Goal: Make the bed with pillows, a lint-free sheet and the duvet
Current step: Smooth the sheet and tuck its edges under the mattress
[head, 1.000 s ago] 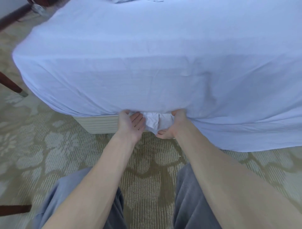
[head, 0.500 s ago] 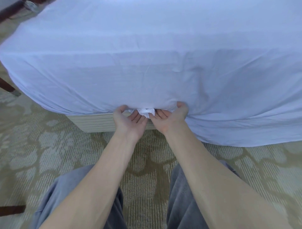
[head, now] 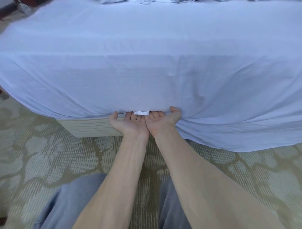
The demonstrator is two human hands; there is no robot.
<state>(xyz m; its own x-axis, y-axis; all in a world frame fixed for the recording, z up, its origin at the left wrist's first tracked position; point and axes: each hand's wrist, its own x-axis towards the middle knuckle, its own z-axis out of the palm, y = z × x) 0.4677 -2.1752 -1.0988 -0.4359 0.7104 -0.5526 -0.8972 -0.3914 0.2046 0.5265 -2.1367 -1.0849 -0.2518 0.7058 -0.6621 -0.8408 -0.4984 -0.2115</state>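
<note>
Sheet (head: pixel 147 65): pale blue, thin woven cloth with fine creases, spread over the bed top and down its near side. Both hands sit at the near edge of the bed, at the sheet's bottom fold. Left hand (head: pixel 129 124) and right hand (head: pixel 163 121) are palm-up, side by side, heels of the palms touching. Fingers are straight and pushed in under the fold, nothing clenched; fingertips are hidden under the cloth. Thumbs splay outward against the sheet's lower edge. A small white fabric scrap (head: pixel 141 113) shows at the fold, just above the fingers, between the two thumbs; whether either hand touches it cannot be told.

Left of the hands the sheet ends at the fold, so the ribbed beige bed base (head: pixel 91 127) is bare. Right of the hands, loose sheet hangs down onto the carpet (head: pixel 49 155) in soft folds. Carpet is beige with a pale leaf pattern, open on both sides of the arms. Grey trousers (head: pixel 68 204) at the bottom. Rumpled bedding (head: pixel 114 1) lies at the far edge of the bed.
</note>
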